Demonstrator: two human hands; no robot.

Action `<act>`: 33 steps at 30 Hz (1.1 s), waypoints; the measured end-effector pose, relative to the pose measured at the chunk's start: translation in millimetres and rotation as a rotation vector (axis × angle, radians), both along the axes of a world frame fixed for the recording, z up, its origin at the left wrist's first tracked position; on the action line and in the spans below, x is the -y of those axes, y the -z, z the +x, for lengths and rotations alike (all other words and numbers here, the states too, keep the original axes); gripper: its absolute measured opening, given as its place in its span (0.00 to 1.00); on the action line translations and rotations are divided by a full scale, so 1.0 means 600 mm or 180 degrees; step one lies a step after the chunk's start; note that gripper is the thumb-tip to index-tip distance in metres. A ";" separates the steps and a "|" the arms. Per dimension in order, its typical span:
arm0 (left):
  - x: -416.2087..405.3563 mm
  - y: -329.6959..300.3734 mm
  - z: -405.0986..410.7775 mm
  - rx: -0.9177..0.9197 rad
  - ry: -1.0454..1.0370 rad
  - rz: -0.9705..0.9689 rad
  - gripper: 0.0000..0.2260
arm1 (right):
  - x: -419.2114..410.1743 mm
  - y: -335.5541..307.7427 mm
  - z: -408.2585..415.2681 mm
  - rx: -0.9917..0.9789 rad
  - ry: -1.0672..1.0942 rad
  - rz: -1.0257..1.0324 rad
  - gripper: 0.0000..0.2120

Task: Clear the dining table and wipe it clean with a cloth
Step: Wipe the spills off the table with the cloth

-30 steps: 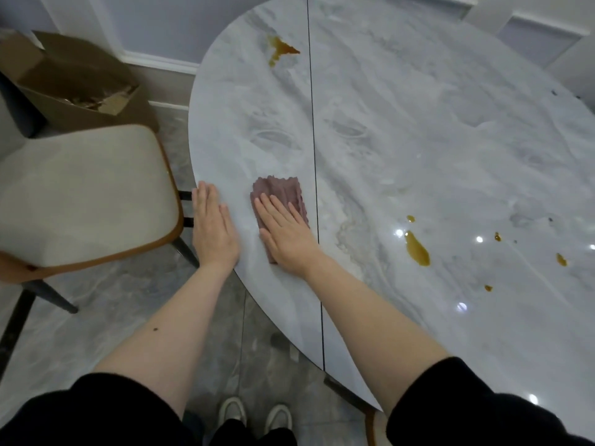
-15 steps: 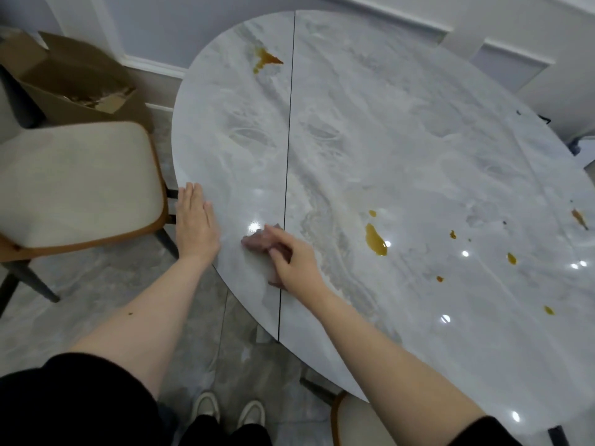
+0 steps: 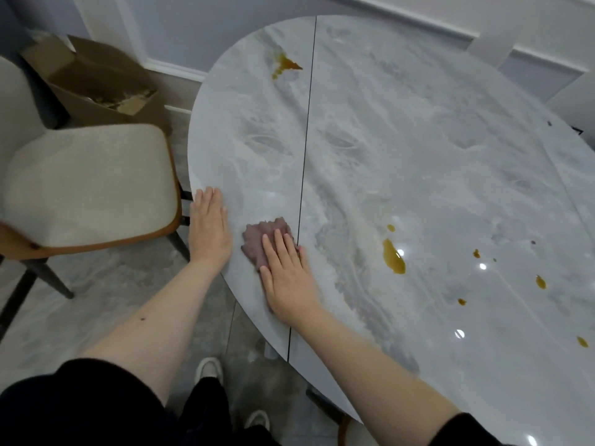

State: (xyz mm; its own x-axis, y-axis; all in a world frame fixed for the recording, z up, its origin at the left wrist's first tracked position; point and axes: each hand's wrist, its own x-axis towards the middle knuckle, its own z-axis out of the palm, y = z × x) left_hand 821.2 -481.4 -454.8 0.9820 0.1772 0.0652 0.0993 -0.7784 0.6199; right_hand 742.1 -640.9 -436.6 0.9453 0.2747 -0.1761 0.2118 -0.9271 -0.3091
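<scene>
Right hand (image 3: pixel 291 278) is flat on the cloth (image 3: pixel 262 238), left hand (image 3: pixel 209 225) lies open beside it on the table (image 3: pixel 418 140), and the big spill (image 3: pixel 393 257) sits off to the right, so right hand's nearer.

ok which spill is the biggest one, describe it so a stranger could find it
Start at the round grey marble table and find the right hand pressing the mauve cloth. Look right, past the dark seam: the long amber teardrop puddle lies there, far larger than the scattered amber drops beyond it.
</scene>
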 end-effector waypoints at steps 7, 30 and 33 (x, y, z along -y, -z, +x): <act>-0.036 0.005 0.101 0.0033 0.0041 0.0381 0.20 | -0.061 0.008 0.134 0.0194 0.0361 0.0077 0.25; -0.106 -0.002 0.602 0.0002 0.0938 0.0823 0.25 | -0.152 0.018 0.626 0.0309 0.2045 -0.0147 0.26; -0.095 -0.005 0.645 0.0030 0.0921 0.0825 0.24 | -0.142 0.019 0.685 0.0262 0.2293 -0.0190 0.27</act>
